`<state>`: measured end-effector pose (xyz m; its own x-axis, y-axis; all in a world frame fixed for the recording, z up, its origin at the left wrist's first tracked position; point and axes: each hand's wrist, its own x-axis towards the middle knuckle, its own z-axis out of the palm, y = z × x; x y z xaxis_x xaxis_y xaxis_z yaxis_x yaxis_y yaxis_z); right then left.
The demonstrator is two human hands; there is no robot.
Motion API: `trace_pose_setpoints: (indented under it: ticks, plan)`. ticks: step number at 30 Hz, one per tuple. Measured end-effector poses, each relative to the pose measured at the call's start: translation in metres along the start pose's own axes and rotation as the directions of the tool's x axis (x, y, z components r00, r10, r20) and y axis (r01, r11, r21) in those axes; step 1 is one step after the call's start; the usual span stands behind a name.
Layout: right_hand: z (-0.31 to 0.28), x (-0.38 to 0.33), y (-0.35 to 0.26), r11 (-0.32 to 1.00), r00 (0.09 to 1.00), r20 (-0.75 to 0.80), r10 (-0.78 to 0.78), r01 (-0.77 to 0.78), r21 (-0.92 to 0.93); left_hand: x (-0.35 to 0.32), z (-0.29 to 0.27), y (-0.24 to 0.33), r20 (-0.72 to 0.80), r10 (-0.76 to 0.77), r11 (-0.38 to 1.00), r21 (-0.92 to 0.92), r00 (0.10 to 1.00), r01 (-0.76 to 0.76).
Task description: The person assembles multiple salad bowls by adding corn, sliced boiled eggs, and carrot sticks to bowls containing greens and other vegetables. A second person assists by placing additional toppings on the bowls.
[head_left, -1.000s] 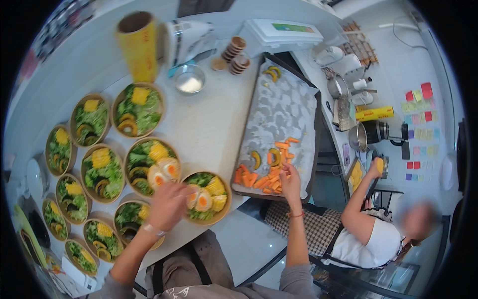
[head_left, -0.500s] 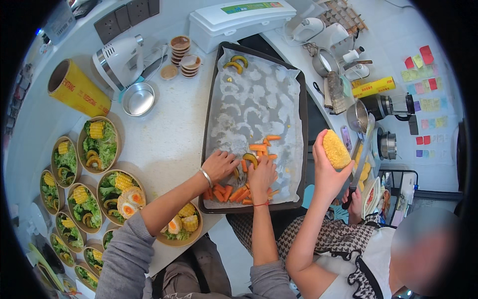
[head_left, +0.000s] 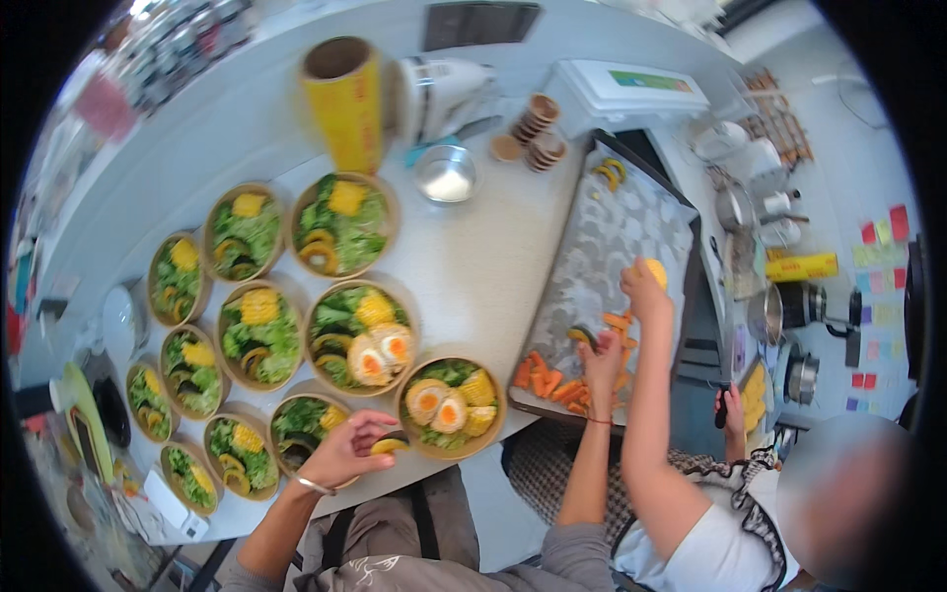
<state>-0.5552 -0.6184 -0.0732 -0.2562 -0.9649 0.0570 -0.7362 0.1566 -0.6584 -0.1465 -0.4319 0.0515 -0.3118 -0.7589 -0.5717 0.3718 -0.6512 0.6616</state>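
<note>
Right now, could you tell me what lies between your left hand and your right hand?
In the head view, a salad bowl with halved eggs sits between the left hand and right hand.

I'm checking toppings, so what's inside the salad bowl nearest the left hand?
The salad bowl holds greens, two egg halves and a yellow corn piece. Whatever lies under the greens is covered. The left hand holds a yellow slice beside it.

**Hidden and Indeterminate Areas**

We cannot identify what the left hand pinches; its fingers cover most of it; the right hand hides the carrot pieces beneath it; the bowls at lower left are too small to resolve.
</note>
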Motion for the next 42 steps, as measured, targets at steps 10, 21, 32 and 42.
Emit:
trace_pose_setpoints:
  ticks: [10,21,32,42]
  plan:
    - [-0.028,-0.148,-0.154,0.579,0.897,0.437,0.073,-0.395,0.713,-0.219,-0.129,-0.087,-0.576,0.106,0.976,-0.096,0.811,-0.196]
    - [0.179,-0.464,-0.393,0.807,0.204,0.857,-0.473,-0.290,0.514,-0.352,-0.287,-0.171,-0.748,0.584,0.594,0.659,0.316,0.461]
    - [0.252,-0.582,-0.414,0.621,-0.073,0.723,-0.687,0.456,0.637,-0.368,-0.284,-0.177,-0.605,0.677,0.542,0.795,0.419,0.272]
    - [0.117,-0.495,-0.532,0.626,-0.278,0.561,-0.779,-0.367,0.688,-0.340,-0.281,-0.175,-0.545,0.646,0.368,0.836,0.534,0.408]
